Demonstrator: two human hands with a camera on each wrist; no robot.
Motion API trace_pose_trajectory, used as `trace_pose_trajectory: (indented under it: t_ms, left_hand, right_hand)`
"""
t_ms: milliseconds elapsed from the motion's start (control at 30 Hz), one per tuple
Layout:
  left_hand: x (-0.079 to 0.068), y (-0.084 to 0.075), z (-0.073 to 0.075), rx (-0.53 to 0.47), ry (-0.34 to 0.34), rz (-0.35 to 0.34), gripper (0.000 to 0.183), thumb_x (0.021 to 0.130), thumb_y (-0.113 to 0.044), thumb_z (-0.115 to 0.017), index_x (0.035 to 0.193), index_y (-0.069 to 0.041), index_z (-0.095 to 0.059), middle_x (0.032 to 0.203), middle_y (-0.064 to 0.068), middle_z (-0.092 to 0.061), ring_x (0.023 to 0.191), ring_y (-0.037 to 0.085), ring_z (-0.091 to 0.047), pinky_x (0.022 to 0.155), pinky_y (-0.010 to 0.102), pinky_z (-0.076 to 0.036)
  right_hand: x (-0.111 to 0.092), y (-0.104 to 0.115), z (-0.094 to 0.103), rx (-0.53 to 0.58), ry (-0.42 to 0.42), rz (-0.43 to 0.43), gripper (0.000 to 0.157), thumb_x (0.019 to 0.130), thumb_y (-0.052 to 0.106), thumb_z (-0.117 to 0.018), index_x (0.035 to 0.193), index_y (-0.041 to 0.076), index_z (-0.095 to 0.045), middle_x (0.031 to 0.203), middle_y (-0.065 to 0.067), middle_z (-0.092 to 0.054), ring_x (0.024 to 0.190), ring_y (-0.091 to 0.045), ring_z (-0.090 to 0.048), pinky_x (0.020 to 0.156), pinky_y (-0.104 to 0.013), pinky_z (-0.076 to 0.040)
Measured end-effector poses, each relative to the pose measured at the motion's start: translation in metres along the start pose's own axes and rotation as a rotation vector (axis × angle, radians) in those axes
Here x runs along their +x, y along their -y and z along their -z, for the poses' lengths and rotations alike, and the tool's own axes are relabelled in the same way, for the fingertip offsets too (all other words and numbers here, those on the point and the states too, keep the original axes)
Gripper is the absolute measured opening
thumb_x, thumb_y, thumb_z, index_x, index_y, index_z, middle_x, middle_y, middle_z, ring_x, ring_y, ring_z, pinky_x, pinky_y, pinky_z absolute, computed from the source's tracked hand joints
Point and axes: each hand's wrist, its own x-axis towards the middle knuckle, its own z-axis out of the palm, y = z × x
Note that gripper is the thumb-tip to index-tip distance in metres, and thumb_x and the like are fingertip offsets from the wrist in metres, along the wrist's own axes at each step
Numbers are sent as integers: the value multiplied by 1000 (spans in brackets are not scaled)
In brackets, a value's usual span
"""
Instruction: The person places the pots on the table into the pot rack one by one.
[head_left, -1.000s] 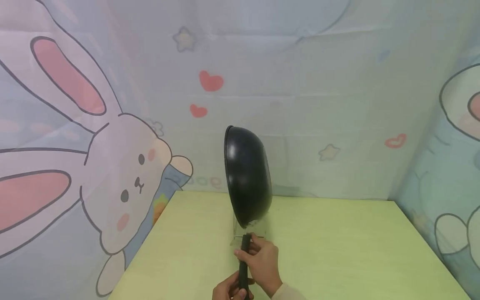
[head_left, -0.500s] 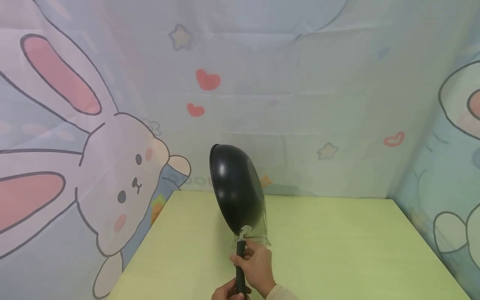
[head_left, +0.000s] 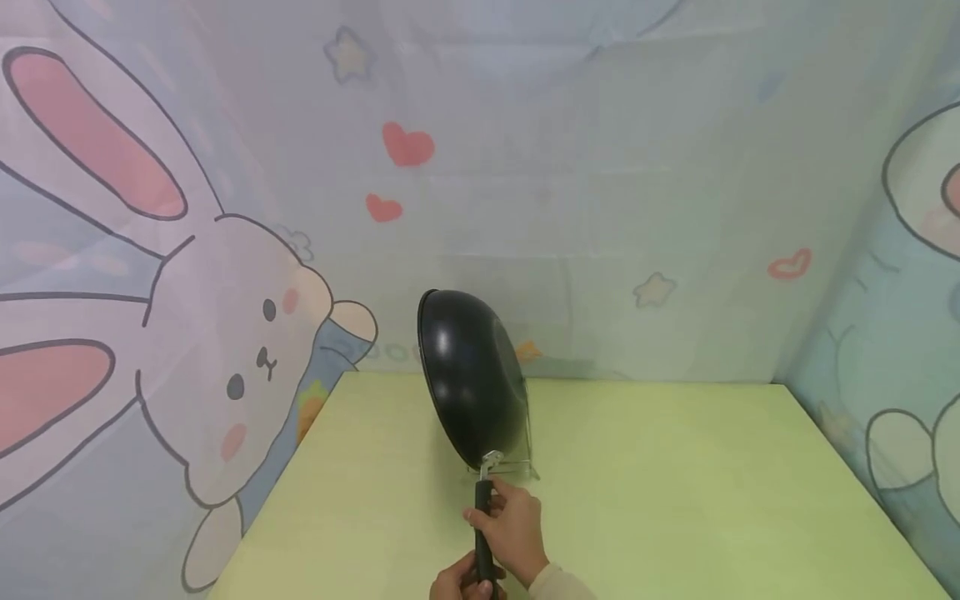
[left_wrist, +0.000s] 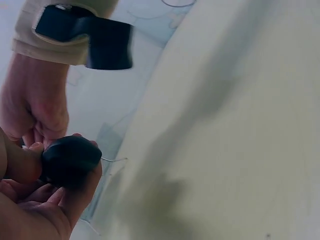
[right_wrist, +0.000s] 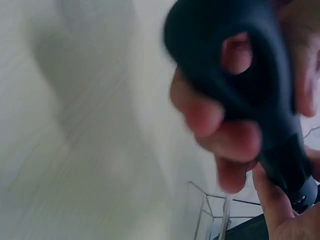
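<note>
A black wok (head_left: pixel 468 375) stands on its side in the head view, its rim to the left and its rounded underside to the right. Its black handle (head_left: pixel 483 525) points toward me. My right hand (head_left: pixel 517 529) grips the handle near the metal joint, while my left hand (head_left: pixel 461 581) holds its lower end. In the left wrist view the left hand (left_wrist: pixel 45 210) wraps the handle's butt. Fingers curl round the holed handle end (right_wrist: pixel 270 90) in the right wrist view. Behind the wok is a wire rack (head_left: pixel 527 433), partly hidden; contact between them cannot be told.
The pale yellow-green table (head_left: pixel 675 483) extends to both sides of the wok and rack. A cloth backdrop (head_left: pixel 600 167) printed with a rabbit, hearts and stars hangs behind and at the sides. A dark strap (left_wrist: pixel 107 42) sits on the right wrist.
The wok has come down and to the left, turning so that more of its underside and the metal joint show. Both hands keep their grip. Little moves in the last half second.
</note>
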Motion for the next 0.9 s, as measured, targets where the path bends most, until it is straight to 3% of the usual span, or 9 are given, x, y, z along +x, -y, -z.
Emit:
trace_pose_trajectory:
  t_ms: [200,433,700,900]
  left_hand:
    - [8,3,-3,153,-130,9,53,86,-1,-61,130,24,-47,110,32,-71,97,40,-74,83,40,-61]
    - [13,6,-4,331,-251,73,49,81,0,-69,124,19,-55,107,29,-72,98,41,-73,84,43,-61]
    - [15,11,0,316,-202,60,47,86,-7,-75,122,17,-56,108,29,-72,97,39,-74,83,41,-61]
    - [11,10,6,476,-168,74,43,88,-18,-75,119,10,-62,101,23,-75,93,38,-74,83,47,-59]
  right_hand:
    - [2,-6,-4,-37,8,-10,61,78,9,-83,127,-16,-58,100,-29,-74,82,-32,-77,67,-36,-62]
    - [3,-27,-10,2,5,-44,52,76,10,-84,122,-8,-65,90,-21,-77,76,-26,-77,62,-31,-60]
    - [4,-29,-7,23,30,-91,48,78,12,-82,119,-7,-66,87,-17,-76,76,-24,-76,63,-30,-58]
    - [1,-31,-5,-28,92,-77,46,80,18,-81,116,-5,-65,85,-12,-75,73,-17,-72,63,-30,-55]
